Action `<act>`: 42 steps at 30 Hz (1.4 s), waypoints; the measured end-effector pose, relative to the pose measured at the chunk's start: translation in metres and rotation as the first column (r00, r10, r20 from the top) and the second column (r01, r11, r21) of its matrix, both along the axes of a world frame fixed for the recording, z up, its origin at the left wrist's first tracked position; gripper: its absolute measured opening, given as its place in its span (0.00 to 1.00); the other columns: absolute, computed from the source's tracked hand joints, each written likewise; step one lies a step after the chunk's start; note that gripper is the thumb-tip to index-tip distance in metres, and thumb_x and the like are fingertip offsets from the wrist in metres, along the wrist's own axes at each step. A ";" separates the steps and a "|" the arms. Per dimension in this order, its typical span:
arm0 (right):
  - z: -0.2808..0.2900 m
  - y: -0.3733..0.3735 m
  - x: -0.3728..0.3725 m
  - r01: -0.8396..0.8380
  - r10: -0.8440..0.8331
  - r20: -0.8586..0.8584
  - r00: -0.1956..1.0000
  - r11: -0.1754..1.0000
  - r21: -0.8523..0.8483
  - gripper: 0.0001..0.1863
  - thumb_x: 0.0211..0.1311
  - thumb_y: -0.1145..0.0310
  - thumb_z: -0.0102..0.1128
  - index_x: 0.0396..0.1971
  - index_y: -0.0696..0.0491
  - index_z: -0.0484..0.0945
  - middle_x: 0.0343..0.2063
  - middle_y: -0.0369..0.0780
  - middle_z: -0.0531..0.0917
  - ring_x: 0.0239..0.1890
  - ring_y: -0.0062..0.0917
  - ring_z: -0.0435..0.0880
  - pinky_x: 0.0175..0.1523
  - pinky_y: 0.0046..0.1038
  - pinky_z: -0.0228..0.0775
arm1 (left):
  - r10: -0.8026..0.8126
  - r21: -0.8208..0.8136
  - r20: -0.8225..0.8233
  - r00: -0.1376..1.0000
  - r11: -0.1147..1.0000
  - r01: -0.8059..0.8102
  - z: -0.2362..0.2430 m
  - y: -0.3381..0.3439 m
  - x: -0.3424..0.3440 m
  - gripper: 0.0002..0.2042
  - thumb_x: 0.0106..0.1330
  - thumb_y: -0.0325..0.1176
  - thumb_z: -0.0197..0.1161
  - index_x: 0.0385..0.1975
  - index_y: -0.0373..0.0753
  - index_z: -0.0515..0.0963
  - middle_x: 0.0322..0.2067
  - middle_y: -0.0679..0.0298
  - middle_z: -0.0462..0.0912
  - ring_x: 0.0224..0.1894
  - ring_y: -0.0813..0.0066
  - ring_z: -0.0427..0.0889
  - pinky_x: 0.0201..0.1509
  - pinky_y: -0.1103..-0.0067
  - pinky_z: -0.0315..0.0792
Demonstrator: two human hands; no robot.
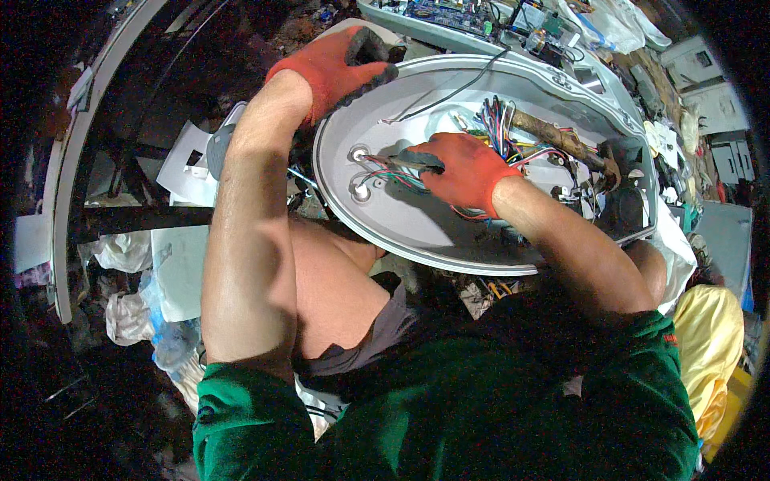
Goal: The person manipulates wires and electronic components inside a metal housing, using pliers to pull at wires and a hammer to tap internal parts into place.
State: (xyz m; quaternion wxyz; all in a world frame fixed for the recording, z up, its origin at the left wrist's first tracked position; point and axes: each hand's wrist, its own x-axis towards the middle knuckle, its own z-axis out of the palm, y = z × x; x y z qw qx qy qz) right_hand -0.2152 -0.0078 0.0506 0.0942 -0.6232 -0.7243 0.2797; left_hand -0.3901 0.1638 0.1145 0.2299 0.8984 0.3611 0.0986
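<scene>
A grey oval plastic housing (449, 248) lies tilted in front of me, its hollow inside facing up. My left hand (333, 72), in a red glove with a dark palm, grips its far left rim. Inside the housing my right hand (465, 168), gloved the same way, is closed around thin coloured wires (389, 175). These wires run from two round fittings (361, 191) at the left end. Whether a tool is also in the right fingers is hidden. Beyond that hand stands a bundle of loose wire ends (499, 124). A wooden-handled hammer (553, 136) rests inside at the right.
At the far edge is another grey casing with a blue circuit board (449, 18). Plastic bags and scrap surround the housing. A yellow sack (710, 345) lies at the right, and a pale beam (68, 176) rises at the left. My bare knee is beneath the housing.
</scene>
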 end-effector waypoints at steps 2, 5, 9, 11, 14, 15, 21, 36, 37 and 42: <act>-0.013 0.000 0.001 0.010 -0.007 -0.039 0.999 0.997 0.079 0.22 0.56 0.61 0.54 0.51 0.49 0.79 0.43 0.50 0.79 0.49 0.45 0.77 0.58 0.40 0.68 | -0.019 0.021 0.138 0.990 1.000 0.016 0.008 -0.003 0.000 0.26 0.60 0.48 0.65 0.53 0.38 0.74 0.46 0.52 0.82 0.48 0.60 0.82 0.52 0.70 0.74; -0.016 0.001 -0.001 0.021 -0.013 -0.071 0.997 0.995 0.102 0.22 0.55 0.61 0.55 0.50 0.50 0.79 0.40 0.49 0.80 0.47 0.44 0.78 0.56 0.39 0.69 | -0.030 -0.127 0.264 0.964 0.990 0.066 0.028 -0.015 -0.002 0.21 0.61 0.46 0.64 0.46 0.36 0.78 0.35 0.56 0.85 0.37 0.70 0.83 0.44 0.74 0.75; -0.008 0.004 0.007 0.120 -0.117 -0.130 0.985 0.993 0.015 0.22 0.56 0.61 0.52 0.51 0.49 0.79 0.45 0.53 0.80 0.49 0.46 0.79 0.58 0.40 0.69 | 0.029 -0.114 0.173 0.984 0.993 -0.009 0.045 -0.052 -0.003 0.18 0.63 0.42 0.62 0.46 0.36 0.78 0.32 0.57 0.85 0.34 0.72 0.82 0.41 0.75 0.74; -0.006 0.012 0.013 0.172 -0.144 -0.150 0.978 0.966 0.193 0.22 0.53 0.61 0.53 0.49 0.45 0.80 0.45 0.51 0.81 0.48 0.45 0.80 0.57 0.39 0.71 | -0.010 -0.065 0.129 0.992 0.998 0.019 0.032 -0.042 -0.015 0.17 0.63 0.41 0.61 0.46 0.36 0.78 0.32 0.57 0.85 0.33 0.72 0.82 0.41 0.75 0.74; 0.007 0.009 0.017 0.075 -0.081 -0.159 0.984 0.996 -0.045 0.23 0.53 0.63 0.53 0.52 0.46 0.79 0.47 0.50 0.81 0.50 0.44 0.80 0.57 0.37 0.70 | -0.043 -0.019 0.048 0.998 0.999 0.044 0.031 -0.047 -0.021 0.14 0.62 0.33 0.56 0.46 0.39 0.79 0.34 0.56 0.85 0.35 0.70 0.82 0.43 0.74 0.74; 0.009 0.004 0.015 0.021 -0.031 -0.129 0.991 0.997 -0.074 0.24 0.54 0.64 0.52 0.54 0.48 0.77 0.48 0.50 0.80 0.51 0.42 0.79 0.59 0.36 0.69 | -0.071 0.011 0.036 0.997 0.997 0.071 0.032 -0.047 -0.018 0.14 0.61 0.31 0.55 0.45 0.39 0.79 0.34 0.56 0.85 0.36 0.69 0.83 0.44 0.74 0.74; 0.002 0.005 0.012 -0.007 -0.002 -0.078 0.997 0.993 -0.114 0.23 0.52 0.64 0.54 0.50 0.48 0.79 0.46 0.46 0.83 0.50 0.41 0.80 0.57 0.37 0.71 | -0.033 0.188 -0.489 0.871 0.972 0.142 0.033 -0.076 0.008 0.17 0.59 0.32 0.55 0.50 0.47 0.77 0.51 0.61 0.78 0.59 0.62 0.72 0.65 0.61 0.60; -0.001 0.003 0.012 0.003 -0.008 -0.089 0.996 0.998 -0.065 0.22 0.52 0.64 0.57 0.50 0.45 0.80 0.49 0.46 0.81 0.53 0.40 0.79 0.59 0.35 0.69 | -0.312 0.264 -0.781 0.541 0.620 0.739 0.013 -0.080 0.012 0.23 0.58 0.31 0.58 0.56 0.51 0.72 0.62 0.65 0.69 0.67 0.53 0.62 0.69 0.51 0.54; -0.004 0.005 0.013 0.003 -0.009 -0.083 0.996 0.998 -0.068 0.23 0.52 0.64 0.56 0.51 0.45 0.80 0.49 0.46 0.81 0.53 0.40 0.79 0.59 0.35 0.69 | -0.325 0.222 -0.712 0.623 0.737 0.638 0.013 -0.079 0.014 0.21 0.58 0.30 0.57 0.54 0.49 0.73 0.59 0.62 0.71 0.64 0.52 0.66 0.66 0.55 0.59; -0.025 0.013 0.015 0.025 -0.030 -0.078 0.996 0.998 -0.064 0.23 0.52 0.66 0.55 0.51 0.45 0.79 0.48 0.47 0.82 0.53 0.40 0.79 0.58 0.36 0.69 | -0.295 0.000 -0.611 0.735 0.928 0.373 0.011 -0.069 0.030 0.18 0.60 0.33 0.52 0.52 0.43 0.74 0.50 0.52 0.78 0.53 0.52 0.77 0.57 0.67 0.71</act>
